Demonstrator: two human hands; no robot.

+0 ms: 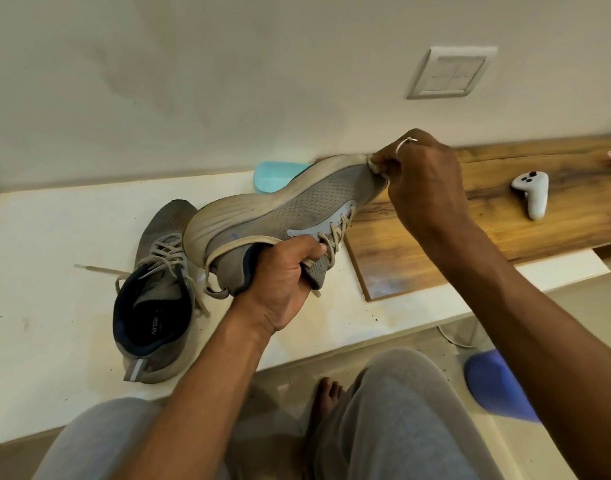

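Shoe (297, 209) (grey, sole turned up) hangs over table (55, 306); left hand (283, 278) grips its collar, right hand (425, 181) pinches whitish wad (373, 165) at toe.

White controller (532, 194) on wooden board (487, 244), wall switch (451, 74)

We see a white flat table (55, 306) carrying a grey laced sport shoe (155, 299) and a pale blue plastic piece (273, 176). On the brown wooden top (498, 220) just beside lies a white plastic controller (531, 194).

Soft dim indoor light, wide-angle edge distortion.
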